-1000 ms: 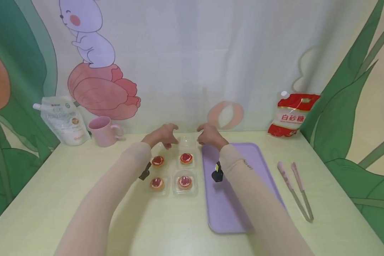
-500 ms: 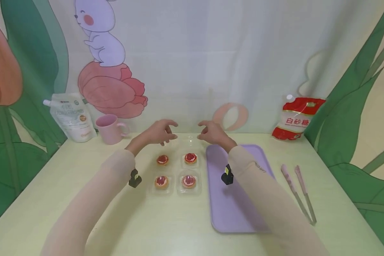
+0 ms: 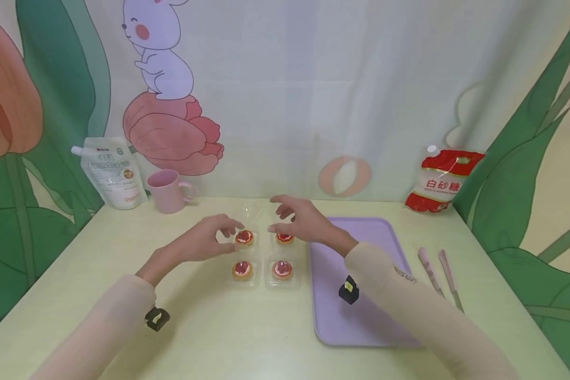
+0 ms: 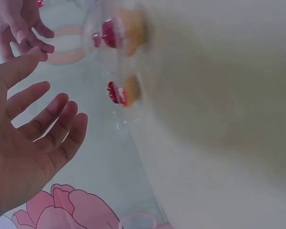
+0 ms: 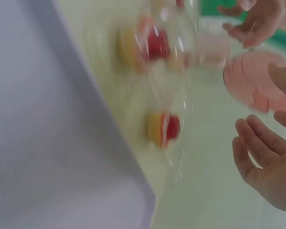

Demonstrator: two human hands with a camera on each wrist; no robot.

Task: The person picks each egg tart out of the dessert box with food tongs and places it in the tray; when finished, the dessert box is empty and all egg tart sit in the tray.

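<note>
Several small tarts with red topping stand in clear plastic boxes, two by two, left of the tray. My left hand [image 3: 206,238] is beside the back left tart [image 3: 244,238], fingers loosely bent and holding nothing. Over the back right tart [image 3: 284,238] hovers my right hand [image 3: 306,219], its fingers spread and partly covering it. Nearer to me are the front left tart [image 3: 242,270] and the front right tart [image 3: 282,269], each in its box. Clear lids [image 3: 249,210] rise behind the back boxes. In the left wrist view my left palm [image 4: 19,148] is bare.
A purple tray [image 3: 361,322] lies to the right, under my right forearm. Tongs [image 3: 448,272] rest beyond it. A pink mug [image 3: 165,192] and a white pouch [image 3: 114,174] stand at the back left, a red-and-white sugar bag [image 3: 442,182] at the back right. A printed curtain hangs behind.
Both hands have come back from the rear edge of the boxes toward me. The left hand has also moved left and lower; the right has come over the back right tart.
</note>
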